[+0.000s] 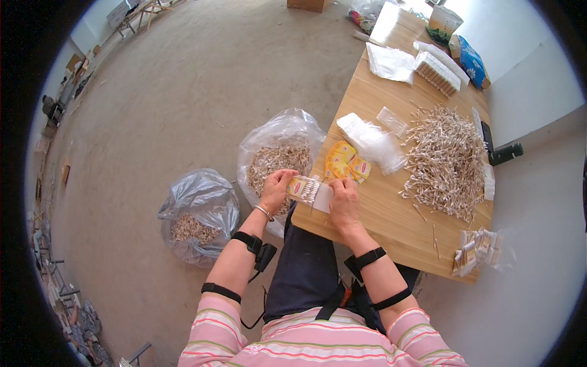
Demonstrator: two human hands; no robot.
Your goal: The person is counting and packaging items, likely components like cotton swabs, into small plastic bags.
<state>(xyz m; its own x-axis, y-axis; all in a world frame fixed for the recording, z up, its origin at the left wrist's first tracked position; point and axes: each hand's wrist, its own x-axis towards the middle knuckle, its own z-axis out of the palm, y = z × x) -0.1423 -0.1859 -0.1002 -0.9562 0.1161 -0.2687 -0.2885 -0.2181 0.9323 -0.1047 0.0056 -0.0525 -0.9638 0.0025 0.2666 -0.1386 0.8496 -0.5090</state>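
Observation:
Over the near left edge of the wooden table, I hold a small clear packet of cotton swabs with a yellow card inside. My left hand is closed on its card end, fingers wrapped round the side. My right hand pinches the whitish flap at the other end. Just beyond the packet lie several loose yellow cards, next to a stack of clear plastic sleeves. A large heap of loose cotton swabs covers the table to the right of them.
Two big clear bags of swabs, one nearer and one against the table, stand on the floor. Filled packets lie at the table's right corner. Farther back are a white plastic sheet, a row of bundled packets and a dark green bottle.

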